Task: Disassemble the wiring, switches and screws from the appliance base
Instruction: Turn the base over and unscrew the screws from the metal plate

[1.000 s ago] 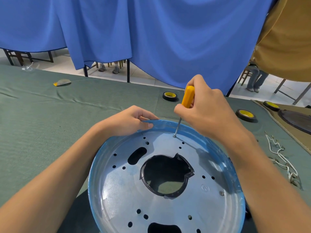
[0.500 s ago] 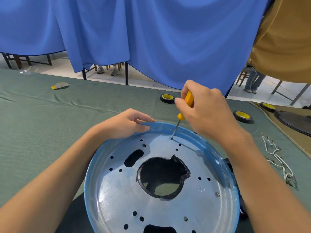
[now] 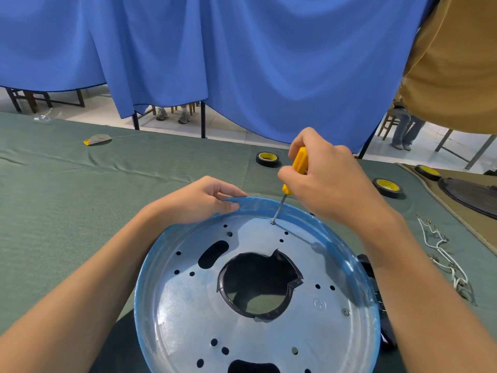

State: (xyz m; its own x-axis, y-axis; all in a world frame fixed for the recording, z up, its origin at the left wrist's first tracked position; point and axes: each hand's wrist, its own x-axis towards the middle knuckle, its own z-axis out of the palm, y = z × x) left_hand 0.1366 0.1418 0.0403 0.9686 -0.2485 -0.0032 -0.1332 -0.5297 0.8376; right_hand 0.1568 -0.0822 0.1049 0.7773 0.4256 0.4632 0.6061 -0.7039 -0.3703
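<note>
The appliance base (image 3: 188, 305) - a round metal pan with a blue rim, many small holes and a large ragged opening in its middle - lies toward the near edge of the tabletop (image 3: 67, 197), roughly midway between the left and right edges. The tabletop is covered in green cloth.

The left hand (image 3: 199, 200) grips the far-left part of the base's rim, with the thumb laid along the top of the rim and the fingers curled over the outside. The right hand (image 3: 330, 184) is wrapped round the yellow handle of a screwdriver (image 3: 298, 162). The shaft slants down and to the left, and its tip sits on a screw (image 3: 273, 222) at the far side of the pan, just inside the rim. A second screw (image 3: 345, 312) sits in the pan floor on the right side, near the rim.

A loose tangle of white wires (image 3: 443, 254) lies on the cloth near the right edge of the tabletop, well apart from the base. Three rolls of black tape with yellow cores lie flat toward the far edge: one (image 3: 267, 158) beyond the screwdriver, one (image 3: 387, 186) past the right wrist, and one (image 3: 427, 172) at the far right corner on a tan mat (image 3: 484, 238). A dark round plate (image 3: 470, 195) lies on the same mat. A small grey and yellow scrap (image 3: 97, 139) lies near the far left corner. A blue curtain (image 3: 242, 63) hangs beyond the far edge.
</note>
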